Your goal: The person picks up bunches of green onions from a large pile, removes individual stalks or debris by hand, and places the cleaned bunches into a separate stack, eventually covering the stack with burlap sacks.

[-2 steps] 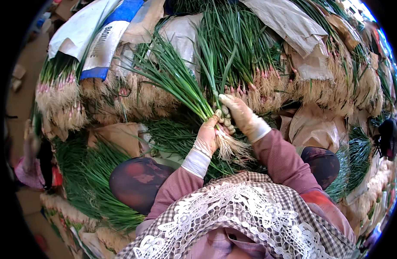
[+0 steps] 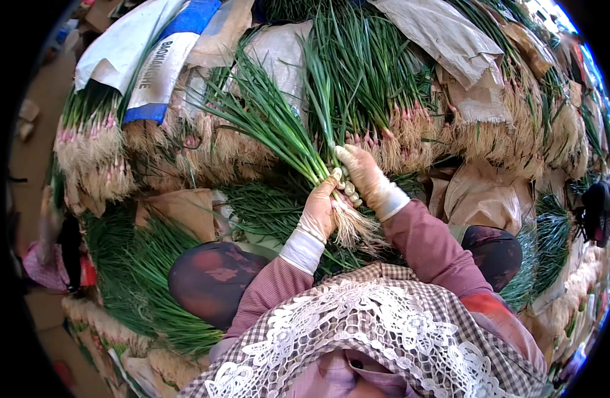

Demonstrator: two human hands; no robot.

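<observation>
In front of my lap, my left hand (image 2: 320,207) is wrapped round a bunch of green garlic (image 2: 288,142). Its long leaves fan up to the left, and the pale roots (image 2: 353,225) hang out below my fist. Close against it on the right, my right hand (image 2: 363,174) is closed on a few upright garlic stalks (image 2: 327,119). The lower ends of these stalks are hidden by my fingers. Both hands wear thin pale gloves, and their fingertips meet or nearly meet.
Rows of root-on green garlic (image 2: 404,126) lie across the far side, partly under a whitish sack (image 2: 444,33) and a blue-and-white sack (image 2: 160,76). Loose green leaves (image 2: 152,278) spread by my left knee (image 2: 215,282). Brown wrapping (image 2: 481,199) lies near my right knee (image 2: 494,255).
My right hand has shifted very slightly left toward my left hand, with the stalks in it. The left hand and its bunch stay nearly still.
</observation>
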